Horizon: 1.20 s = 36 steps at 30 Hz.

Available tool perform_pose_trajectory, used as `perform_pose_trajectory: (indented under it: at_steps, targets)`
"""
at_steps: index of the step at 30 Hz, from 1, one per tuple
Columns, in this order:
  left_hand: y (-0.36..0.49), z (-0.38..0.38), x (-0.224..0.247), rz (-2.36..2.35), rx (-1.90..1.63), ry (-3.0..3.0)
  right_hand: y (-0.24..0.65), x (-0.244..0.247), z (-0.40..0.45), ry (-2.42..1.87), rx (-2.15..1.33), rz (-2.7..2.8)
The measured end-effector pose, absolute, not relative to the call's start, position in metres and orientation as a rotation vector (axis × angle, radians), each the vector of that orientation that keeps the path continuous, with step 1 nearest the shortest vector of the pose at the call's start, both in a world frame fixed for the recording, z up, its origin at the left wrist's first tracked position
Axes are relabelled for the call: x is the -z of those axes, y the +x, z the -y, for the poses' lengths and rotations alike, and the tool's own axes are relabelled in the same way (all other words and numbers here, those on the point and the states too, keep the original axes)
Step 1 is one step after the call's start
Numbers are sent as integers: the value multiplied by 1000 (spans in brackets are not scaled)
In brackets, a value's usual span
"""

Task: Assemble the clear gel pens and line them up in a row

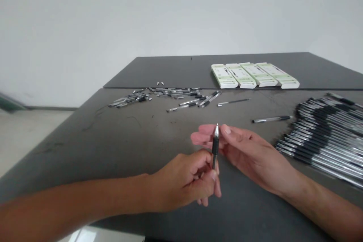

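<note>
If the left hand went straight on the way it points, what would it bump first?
Most likely the right hand, open just ahead of the left hand and its pen. Depth is unclear, so it might pass in front.

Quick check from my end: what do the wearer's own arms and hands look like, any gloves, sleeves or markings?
Both the left hand and the right hand are ungloved. The left forearm and right forearm are bare, with no sleeves in view. I see no watch, bracelet, cable or marking; some fingers are partly hidden.
</note>
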<state>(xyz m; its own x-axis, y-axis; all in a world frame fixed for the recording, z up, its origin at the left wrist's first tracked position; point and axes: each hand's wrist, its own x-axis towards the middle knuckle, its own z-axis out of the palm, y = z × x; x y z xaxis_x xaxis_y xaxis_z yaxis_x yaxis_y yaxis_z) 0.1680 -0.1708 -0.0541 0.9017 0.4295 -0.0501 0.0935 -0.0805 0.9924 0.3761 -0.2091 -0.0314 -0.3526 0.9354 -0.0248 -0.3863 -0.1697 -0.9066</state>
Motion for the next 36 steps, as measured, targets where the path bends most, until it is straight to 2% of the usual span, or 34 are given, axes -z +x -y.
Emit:
perform_pose_trajectory:
  at_steps: [9,17,28,36]
  targets:
    - [169,167,51,-405,-251,1620,384,37,210,-1134,-1396,1101]
    - [168,168,49,-373,-250,1660,385,30,211,-935,-1500,1212]
    - [168,166,48,-352,-225,1669,394,35,210,-1165,-1322,1157]
    - [169,167,43,-379,-228,1617,397,34,208,-1098,-1394,1252]
